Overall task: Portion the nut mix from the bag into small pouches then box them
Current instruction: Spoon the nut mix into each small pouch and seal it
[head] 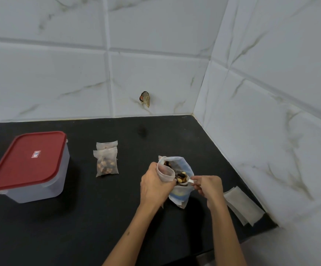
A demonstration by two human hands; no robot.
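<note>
The open blue-and-white plastic bag of nut mix [180, 181] stands on the black worktop [98, 217], directly in front of the person, its mouth spread so a tool can enter. A small white plastic scoop [184, 179], heaped with nuts, sits level at the bag mouth. The right hand [207, 186] pinches its short handle between thumb and fingertips, wrist level, which appears intended to keep the load from spilling. The left hand [154, 185] grips a small translucent white pouch [165, 172], fingers curled round its neck so the opening faces up, touching the bag rim and just beside the scoop; this keeps the transfer path short. Both forearms converge from the lower edge.

To the left lie two filled translucent pouches [106, 162], overlapping. Further left stands the clear plastic box with red lid [29, 166], lid on. A stack of flat empty pouches [242, 206] lies to the right, near the wall.
</note>
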